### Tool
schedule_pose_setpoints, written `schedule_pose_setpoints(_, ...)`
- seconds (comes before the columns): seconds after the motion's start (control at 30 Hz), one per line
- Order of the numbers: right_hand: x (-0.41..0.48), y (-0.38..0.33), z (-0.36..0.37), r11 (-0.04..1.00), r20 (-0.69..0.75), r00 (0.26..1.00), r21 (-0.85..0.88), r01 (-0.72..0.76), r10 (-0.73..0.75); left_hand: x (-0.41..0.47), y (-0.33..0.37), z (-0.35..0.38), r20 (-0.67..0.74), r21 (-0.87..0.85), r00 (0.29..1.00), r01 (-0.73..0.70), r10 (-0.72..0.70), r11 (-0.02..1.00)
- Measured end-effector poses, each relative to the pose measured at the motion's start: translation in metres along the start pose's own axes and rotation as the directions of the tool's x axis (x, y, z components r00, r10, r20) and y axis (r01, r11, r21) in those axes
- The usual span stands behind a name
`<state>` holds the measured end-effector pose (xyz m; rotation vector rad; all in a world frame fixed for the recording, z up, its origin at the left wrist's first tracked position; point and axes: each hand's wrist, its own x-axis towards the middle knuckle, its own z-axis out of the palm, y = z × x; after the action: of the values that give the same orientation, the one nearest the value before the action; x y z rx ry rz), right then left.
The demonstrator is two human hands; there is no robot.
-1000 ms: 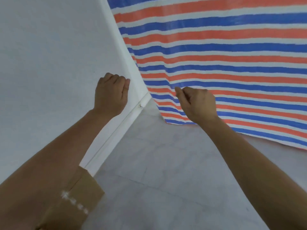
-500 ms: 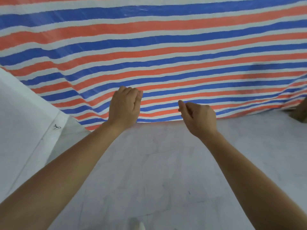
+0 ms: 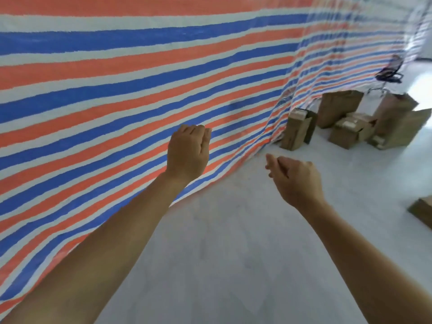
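Observation:
Both my arms reach forward at chest height over a pale floor. My left hand has its fingers curled under and holds nothing; it hovers in front of a hanging red, blue and white striped tarp. My right hand is to the right, over the floor, fingers loosely curled and empty. Neither hand touches the tarp.
Several brown cardboard boxes stand on the pale floor at the tarp's far right end. A dark office chair is behind them. Another cardboard piece lies at the right edge.
The view has swung right, away from the white wall and corner, along the tarp to the boxes and chair. Both hands keep their raised, curled pose.

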<state>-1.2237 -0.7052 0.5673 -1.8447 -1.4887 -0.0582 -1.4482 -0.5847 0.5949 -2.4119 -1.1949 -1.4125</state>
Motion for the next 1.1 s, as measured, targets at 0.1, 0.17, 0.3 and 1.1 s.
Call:
schedule_pose_setpoints(0.1,0.039,0.063,-0.012,0.993,-0.105,0.991,-0.071,-0.091,0.084,0.045,0.020,0.081,0.017,-0.095,0.996,-0.081,0.083,0.992)
schedule_pose_setpoints(0.17,0.063,0.101,-0.012,0.983,-0.142,0.984,-0.139,-0.124,0.104,0.066,0.031,0.124,0.031,-0.129,0.991,-0.122,0.127,0.984)
schedule_pose_setpoints(0.3,0.136,0.186,-0.005,0.965,-0.150,0.977,-0.196,-0.177,0.149,0.121,0.053,0.231,0.030,-0.157,0.976,-0.208,0.216,0.965)
schedule_pose_setpoints(1.1,0.628,0.510,0.117,0.923,-0.069,0.932,-0.135,-0.361,0.355,0.441,-0.019,0.749,0.352,-0.297,0.933,0.189,-0.077,0.936)
